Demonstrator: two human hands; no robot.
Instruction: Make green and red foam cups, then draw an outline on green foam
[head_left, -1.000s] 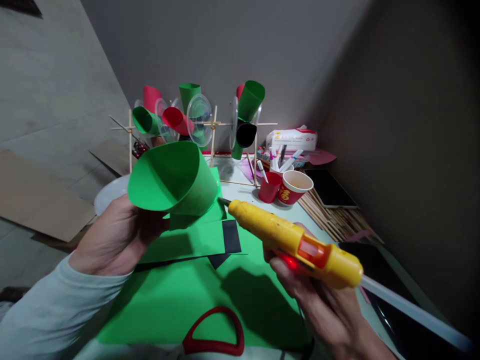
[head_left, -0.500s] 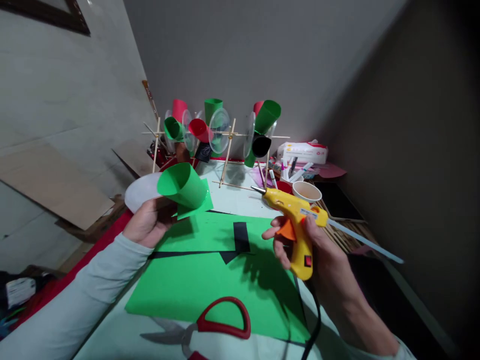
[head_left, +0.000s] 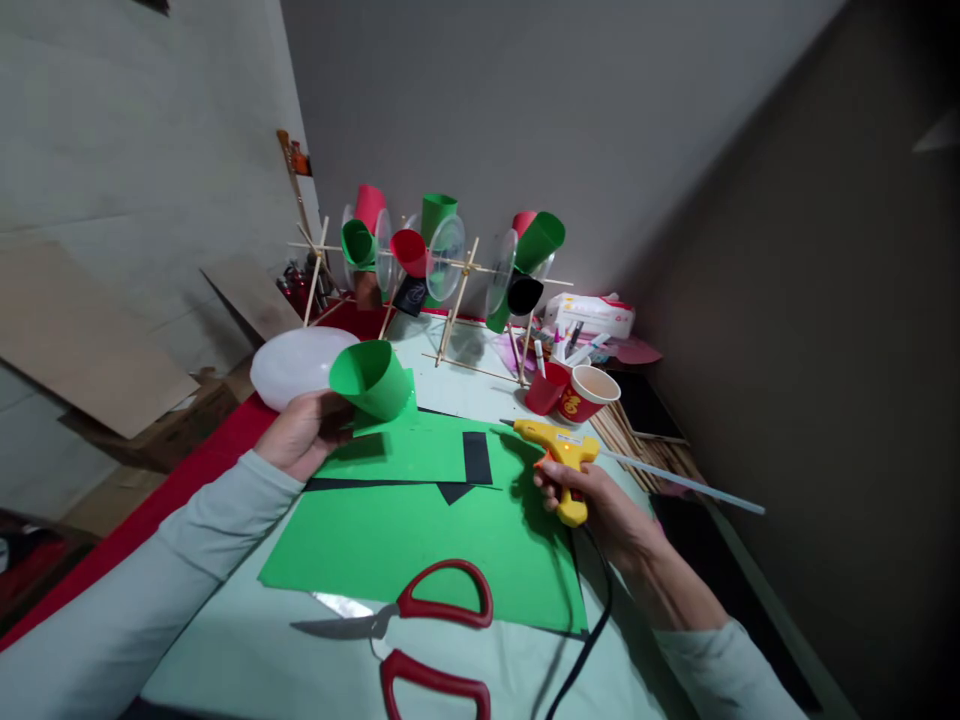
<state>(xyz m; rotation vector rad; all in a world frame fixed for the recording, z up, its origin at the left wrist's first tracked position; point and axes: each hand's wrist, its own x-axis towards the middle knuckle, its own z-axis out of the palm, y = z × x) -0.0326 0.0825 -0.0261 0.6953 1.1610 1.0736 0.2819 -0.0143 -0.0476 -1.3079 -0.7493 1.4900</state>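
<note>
Between the fingers and thumb of my left hand (head_left: 309, 435) is a green paper tube (head_left: 375, 382), tilted with its open end facing me. A flat green paper piece (head_left: 409, 398) sits at its far side. My right hand (head_left: 600, 495) is wrapped round the handle of a yellow hot glue gun (head_left: 559, 445), its nozzle pointing left above the green sheets. A long clear glue stick (head_left: 690, 480) juts from the gun's back. Beneath both hands lie green paper sheets (head_left: 427, 545) with a small black strip (head_left: 477, 458). Red-handled scissors (head_left: 442, 620) lie open near the front.
A stick frame (head_left: 466, 262) carrying clear discs and coloured paper tubes stands at the back. A white balloon-like oval (head_left: 300, 362) is at left. Paper cups (head_left: 589, 393), markers and thin sticks (head_left: 622, 445) lie at right. The gun's black cord (head_left: 600, 620) runs toward the front edge.
My right hand has lowered the glue gun toward the table, and it now sits nearer the sheets. My left hand still holds the green tube, turned slightly. The view has shifted.
</note>
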